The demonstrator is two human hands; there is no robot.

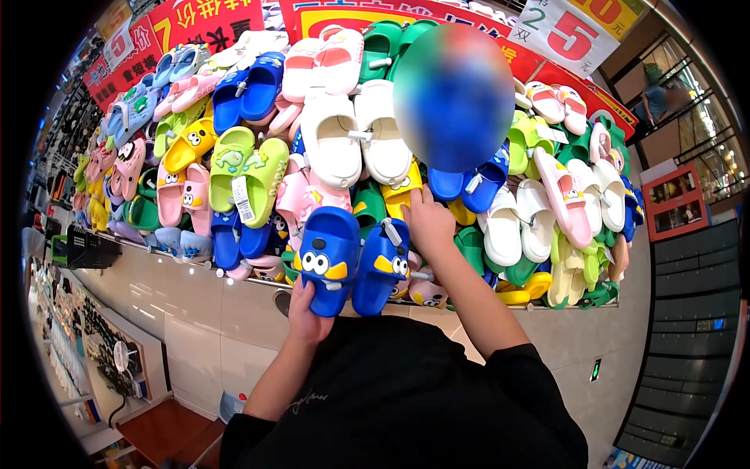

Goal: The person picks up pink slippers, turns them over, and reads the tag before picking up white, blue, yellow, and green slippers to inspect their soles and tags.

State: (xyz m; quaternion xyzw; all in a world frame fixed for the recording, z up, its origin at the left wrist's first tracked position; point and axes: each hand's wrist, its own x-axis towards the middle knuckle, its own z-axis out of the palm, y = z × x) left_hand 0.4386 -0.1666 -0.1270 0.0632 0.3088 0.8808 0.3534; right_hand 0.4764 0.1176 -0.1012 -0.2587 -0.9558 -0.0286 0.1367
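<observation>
My left hand (311, 311) is closed on the near end of a blue slipper (326, 262) with cartoon eyes and a yellow patch. Its matching blue slipper (381, 270) hangs close beside it on the right, a white tag at its top. My right hand (430, 225) reaches into the heap, its fingers at the edge of a yellow slipper (401, 190) and apparently gripping it; the fingertips are partly hidden. Above that hand lies a pair of white clogs (384, 144) joined by a tag. More blue slippers (488, 184) lie to its right.
A long display heap of slippers in several colours spans the view, with a metal rail (539, 305) along its front edge. Red price signs (207, 27) stand behind it. At left is a black basket (92, 248). A blurred round patch covers the upper middle.
</observation>
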